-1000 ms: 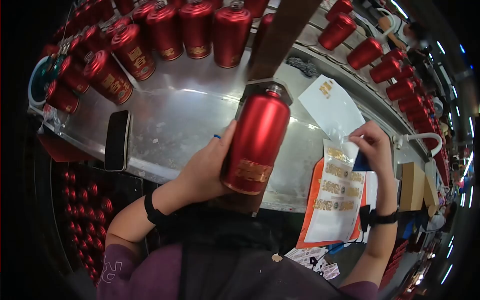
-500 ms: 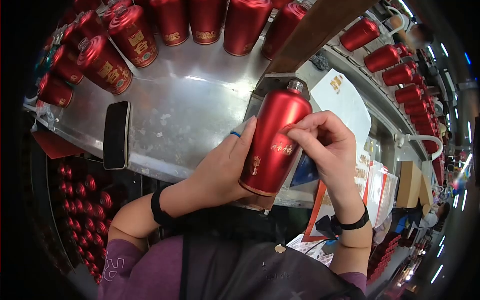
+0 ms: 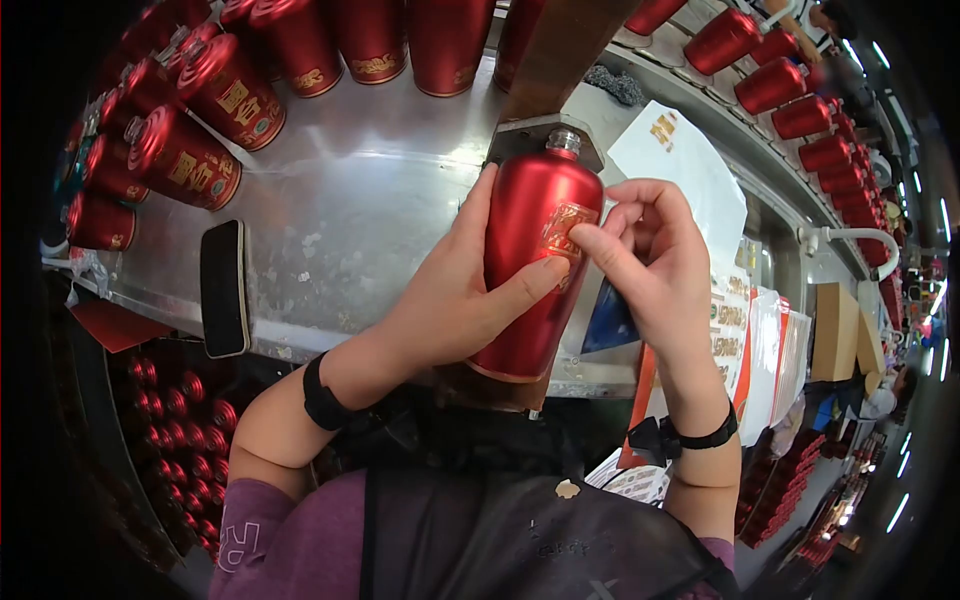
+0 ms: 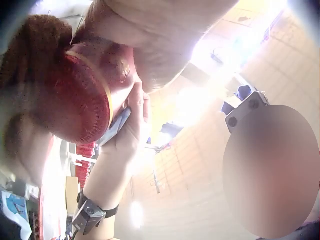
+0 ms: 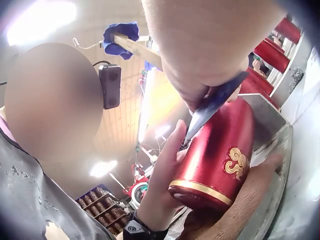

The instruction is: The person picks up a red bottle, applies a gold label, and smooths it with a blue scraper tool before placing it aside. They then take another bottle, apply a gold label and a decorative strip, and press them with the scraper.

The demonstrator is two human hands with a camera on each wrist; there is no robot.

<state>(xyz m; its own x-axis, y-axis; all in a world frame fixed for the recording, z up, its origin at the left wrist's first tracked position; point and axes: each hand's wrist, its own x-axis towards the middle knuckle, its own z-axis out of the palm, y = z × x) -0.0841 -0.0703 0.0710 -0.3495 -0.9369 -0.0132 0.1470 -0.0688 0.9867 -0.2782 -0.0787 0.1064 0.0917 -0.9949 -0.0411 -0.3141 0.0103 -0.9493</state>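
Over the front edge of the metal table [image 3: 350,220], my left hand [image 3: 450,300] grips a red bottle [image 3: 530,270] round its body, thumb across the front. My right hand [image 3: 640,250] has its curled thumb and forefinger on a gold label [image 3: 565,228] at the bottle's shoulder. A blue card [image 3: 607,320] is tucked under that hand's palm. The left wrist view shows the bottle's base [image 4: 75,100] from below, with the right hand [image 4: 125,135] beside it. The right wrist view shows the bottle [image 5: 220,155] with a gold emblem, the blue card [image 5: 215,102] against it, and the left hand [image 5: 165,185] round it.
Several red bottles [image 3: 230,100] stand along the table's back and left. A black phone [image 3: 222,288] lies near the front edge. A wooden post [image 3: 570,50] rises behind the bottle. Label sheets [image 3: 730,330] and a white sheet [image 3: 680,170] lie to the right, with more bottles [image 3: 800,110] beyond.
My right hand left the label sheets and came onto the bottle with a gold label. The left hand turned the bottle and shifted its thumb across the front.
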